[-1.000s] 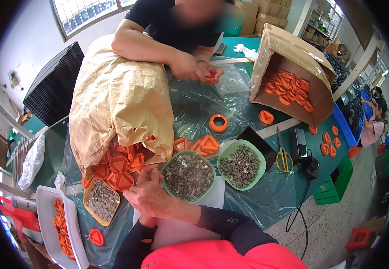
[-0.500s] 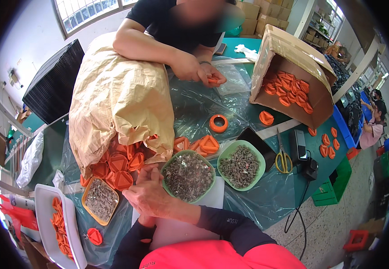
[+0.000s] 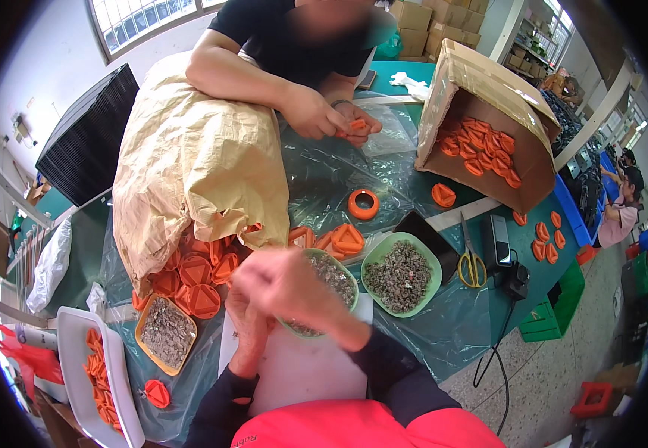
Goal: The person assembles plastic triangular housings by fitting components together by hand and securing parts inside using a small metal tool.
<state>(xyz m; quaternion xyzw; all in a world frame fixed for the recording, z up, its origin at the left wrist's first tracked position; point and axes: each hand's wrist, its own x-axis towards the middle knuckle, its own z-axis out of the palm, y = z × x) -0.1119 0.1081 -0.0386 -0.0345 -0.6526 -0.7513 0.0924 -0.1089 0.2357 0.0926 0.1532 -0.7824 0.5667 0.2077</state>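
Observation:
My right hand is raised over the near-left green bowl of small metal-grey pieces and hides part of it. Its fingers are curled closed and slightly blurred; anything in them is hidden. Just below and to the left, my left hand is upright with bent fingers, its tips covered by the right hand. Close by, a heap of round orange plastic parts with triangular faces spills from a large tan paper sack. A yellow tray of small grey pieces lies left of my hands.
Across the table a person's hands hold an orange part. A second green bowl, scissors and a cardboard box of orange parts are to the right. A white bin and loose orange part are at left.
My right hand has lifted and swung up and right over the green bowl, uncovering more of my left hand and the white board. The other person's hands have shifted slightly.

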